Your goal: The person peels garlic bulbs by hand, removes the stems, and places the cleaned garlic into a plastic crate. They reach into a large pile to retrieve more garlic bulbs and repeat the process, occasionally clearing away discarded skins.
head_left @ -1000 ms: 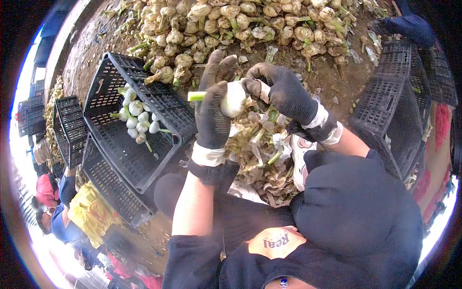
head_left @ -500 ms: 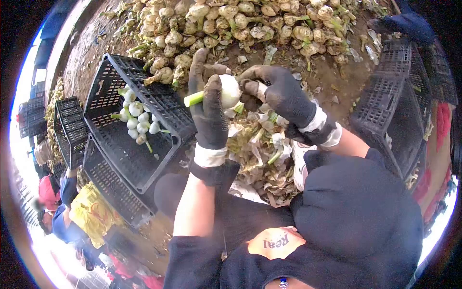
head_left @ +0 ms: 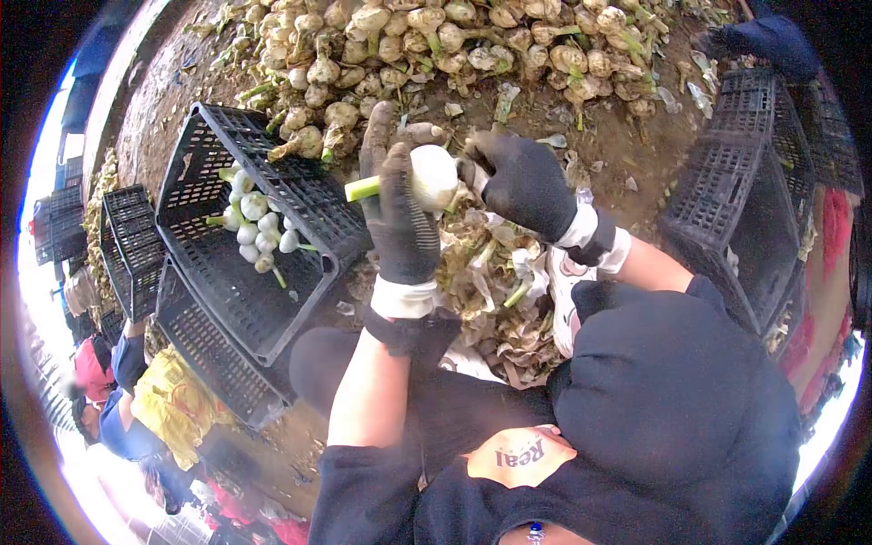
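Where two dark-gloved hands meet, a white garlic bulb [head_left: 434,177] is held above the ground, its cut green stem [head_left: 363,188] poking out to the left. The left hand [head_left: 400,218] is wrapped around the bulb from below. The right hand [head_left: 522,182] pinches at the bulb's right end with its fingertips. Directly beneath them lies a heap of pale peelings [head_left: 490,282], against the person's knees. To the left sits a tilted black crate [head_left: 309,195] holding a small cluster of peeled bulbs [head_left: 259,227]. Beyond the hands, a long pile of unpeeled garlic [head_left: 454,45] lies on the dirt floor [head_left: 618,145]. More black crates [head_left: 745,200] stand on the right.
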### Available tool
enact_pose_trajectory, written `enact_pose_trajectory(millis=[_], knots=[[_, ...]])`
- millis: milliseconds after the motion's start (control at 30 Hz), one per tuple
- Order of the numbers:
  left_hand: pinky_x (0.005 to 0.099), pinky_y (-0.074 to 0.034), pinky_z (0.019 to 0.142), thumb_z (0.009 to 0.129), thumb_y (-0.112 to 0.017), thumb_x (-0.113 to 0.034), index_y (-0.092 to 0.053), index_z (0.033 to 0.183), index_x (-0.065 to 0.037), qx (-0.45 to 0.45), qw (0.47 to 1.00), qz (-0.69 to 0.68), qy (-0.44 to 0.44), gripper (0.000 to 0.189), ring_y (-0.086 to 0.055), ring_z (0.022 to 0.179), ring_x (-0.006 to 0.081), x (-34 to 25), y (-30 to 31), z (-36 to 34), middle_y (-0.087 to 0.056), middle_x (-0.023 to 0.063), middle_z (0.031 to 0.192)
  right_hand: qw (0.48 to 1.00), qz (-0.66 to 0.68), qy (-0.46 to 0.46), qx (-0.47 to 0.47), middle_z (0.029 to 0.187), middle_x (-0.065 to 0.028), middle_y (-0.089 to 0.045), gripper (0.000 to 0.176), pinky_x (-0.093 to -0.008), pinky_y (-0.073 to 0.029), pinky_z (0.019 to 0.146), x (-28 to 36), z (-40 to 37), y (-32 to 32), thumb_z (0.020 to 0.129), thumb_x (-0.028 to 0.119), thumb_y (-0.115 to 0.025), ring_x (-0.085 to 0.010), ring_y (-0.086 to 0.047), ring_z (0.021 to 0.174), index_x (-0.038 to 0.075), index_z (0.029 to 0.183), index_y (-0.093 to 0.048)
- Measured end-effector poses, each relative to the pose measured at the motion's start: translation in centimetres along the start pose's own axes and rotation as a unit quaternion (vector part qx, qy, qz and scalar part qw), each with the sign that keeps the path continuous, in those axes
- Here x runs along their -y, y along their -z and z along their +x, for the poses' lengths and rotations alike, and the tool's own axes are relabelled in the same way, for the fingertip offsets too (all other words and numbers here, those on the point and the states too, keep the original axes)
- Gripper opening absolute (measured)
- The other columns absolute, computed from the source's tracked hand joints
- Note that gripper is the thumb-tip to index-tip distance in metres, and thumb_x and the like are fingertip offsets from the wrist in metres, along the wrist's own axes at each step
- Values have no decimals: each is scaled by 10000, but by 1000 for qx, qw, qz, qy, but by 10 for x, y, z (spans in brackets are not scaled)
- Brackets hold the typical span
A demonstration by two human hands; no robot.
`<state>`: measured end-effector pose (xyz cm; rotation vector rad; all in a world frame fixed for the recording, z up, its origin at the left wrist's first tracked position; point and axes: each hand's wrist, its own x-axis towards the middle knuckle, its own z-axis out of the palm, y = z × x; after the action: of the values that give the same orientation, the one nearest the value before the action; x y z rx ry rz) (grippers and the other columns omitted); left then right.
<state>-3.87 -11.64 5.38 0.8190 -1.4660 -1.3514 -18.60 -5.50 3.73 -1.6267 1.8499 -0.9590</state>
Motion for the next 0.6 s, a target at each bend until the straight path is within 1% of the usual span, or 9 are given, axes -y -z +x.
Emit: enact_pose_trajectory(millis=[100,167,233,333,367,433,500,567,600], knots=[[338,-485,977,1008,-453,-180,-286,1467,-11,42,967,175,-178,517,-598,1085,257,8,8,3,-607,152,1205,998,-43,-3,47,838,-182,-649,159,-448,-498,656,-27,-12,-13,838,190,-648,-400,-633,782,48,909,-636],[342,-477,1004,1015,-446,-177,-306,1463,-45,-46,974,-189,116,488,-591,1114,271,-5,6,6,-571,170,1265,990,-45,55,123,932,-193,-659,197,-432,-515,707,-33,-15,-10,835,193,-650,-401,-635,848,61,980,-643],[340,-487,990,1015,-450,-156,-317,1462,-64,-20,998,-44,45,475,-590,1113,263,0,10,0,-539,183,1298,991,-53,115,52,994,-191,-665,277,-397,-523,752,-31,-16,-8,858,252,-664,-354,-662,881,62,1059,-640],[338,-503,950,1003,-497,-184,-338,1449,-66,7,986,151,-76,487,-590,1093,244,14,21,-3,-533,183,1294,984,138,-43,104,923,-106,-680,328,-302,-506,733,11,7,13,917,311,-655,-163,-651,826,34,1092,-641],[331,-507,922,998,-516,-207,-365,1429,-52,22,965,242,-101,482,-593,1062,227,11,23,-4,-552,168,1258,984,138,-43,103,923,-106,-680,328,-302,-506,733,19,8,13,917,311,-655,-163,-651,826,34,1092,-641],[323,-510,894,992,-535,-231,-391,1409,-38,37,935,332,-124,481,-596,1030,209,7,21,-4,-571,152,1222,968,216,-97,83,944,-179,-683,426,-404,-506,767,32,10,11,909,428,-616,-339,-659,872,26,1045,-659],[303,-501,858,981,-567,-252,-447,1367,-35,-74,989,-40,124,459,-593,966,171,-7,5,-2,-596,113,1151,966,239,-74,73,947,-178,-685,395,-403,-503,760,23,10,5,917,391,-611,-327,-661,865,22,1049,-660],[285,-492,851,986,-558,-245,-468,1353,-30,-99,982,-101,125,434,-586,944,153,-11,2,-1,-608,88,1098,913,378,-122,90,917,-58,-669,292,-259,-511,687,23,10,4,963,221,-592,-97,-615,770,-25,1116,-624],[287,-491,850,985,-558,-239,-463,1356,-27,-92,987,-93,89,438,-585,942,154,-8,1,1,-610,90,1096,917,357,-138,116,925,-55,-673,261,-256,-519,704,31,11,12,970,175,-573,-97,-623,791,-27,1128,-621]])
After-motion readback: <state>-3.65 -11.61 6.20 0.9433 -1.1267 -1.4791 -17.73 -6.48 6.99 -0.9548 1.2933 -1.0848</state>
